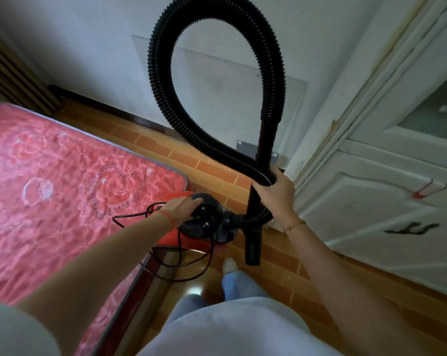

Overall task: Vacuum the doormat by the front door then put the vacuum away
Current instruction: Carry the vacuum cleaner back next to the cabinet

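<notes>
Two hands are carrying the vacuum clear of the floor. The left hand point(182, 206) is gripping the top of the vacuum body point(207, 222), with fingers curled over its dark round housing; the grip is closing on the body. The right hand point(276, 190) is wrapping around both the black ribbed hose point(217, 140) and the rigid black tube point(254, 235) where the two are crossing, holding them together. The hose is rising from the body's front port, looping high overhead and returning down into the tube, which is hanging nearly upright with its open end pointing down above the floor point(217, 170). A black power cord point(181, 265) is dangling in loose loops beneath the body. The body is hanging just beside the corner of a bed with a red floral mattress point(63, 188). A white panelled door point(371, 201) is standing to the right. The doormat is not showing in view.
</notes>
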`<state>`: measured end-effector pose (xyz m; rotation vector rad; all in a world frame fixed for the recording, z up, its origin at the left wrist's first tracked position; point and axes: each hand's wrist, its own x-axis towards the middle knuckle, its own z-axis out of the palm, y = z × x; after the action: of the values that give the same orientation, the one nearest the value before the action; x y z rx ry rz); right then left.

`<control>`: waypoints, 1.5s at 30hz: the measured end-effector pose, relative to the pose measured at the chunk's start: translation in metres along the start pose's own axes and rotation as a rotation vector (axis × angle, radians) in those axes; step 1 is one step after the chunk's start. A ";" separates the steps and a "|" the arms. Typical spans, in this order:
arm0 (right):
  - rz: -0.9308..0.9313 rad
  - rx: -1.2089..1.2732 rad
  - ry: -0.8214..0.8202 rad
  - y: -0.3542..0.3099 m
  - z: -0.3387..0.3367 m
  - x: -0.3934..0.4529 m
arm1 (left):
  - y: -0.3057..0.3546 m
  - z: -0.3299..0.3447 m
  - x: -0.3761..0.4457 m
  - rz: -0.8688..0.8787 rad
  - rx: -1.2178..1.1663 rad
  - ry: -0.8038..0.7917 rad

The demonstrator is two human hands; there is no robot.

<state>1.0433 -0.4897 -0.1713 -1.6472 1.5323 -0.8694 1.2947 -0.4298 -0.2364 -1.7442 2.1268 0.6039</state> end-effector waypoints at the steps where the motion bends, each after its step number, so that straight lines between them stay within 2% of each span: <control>1: 0.003 -0.001 0.002 -0.001 -0.001 0.016 | -0.004 -0.010 0.014 0.000 0.002 -0.004; 7: 0.009 0.033 0.080 -0.003 -0.002 0.100 | -0.025 -0.069 0.098 0.030 0.054 -0.015; 12: 0.097 0.042 0.139 0.011 0.007 0.166 | -0.044 -0.101 0.178 0.099 0.076 -0.045; 25: 0.279 -0.048 0.324 0.080 0.046 0.315 | -0.086 -0.134 0.378 0.279 0.191 -0.166; 32: 0.329 -0.044 0.334 0.148 0.087 0.363 | -0.094 -0.086 0.473 0.302 0.233 -0.190; 38: 0.316 0.012 0.323 0.237 0.138 0.380 | -0.106 -0.001 0.550 0.303 0.187 -0.199; 45: 0.380 -0.045 0.298 0.361 0.191 0.392 | -0.116 0.098 0.621 0.306 0.141 -0.196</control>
<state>1.0463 -0.8847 -0.5770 -1.2321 1.9995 -0.9006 1.2822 -0.9212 -0.6447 -1.2424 2.2495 0.6551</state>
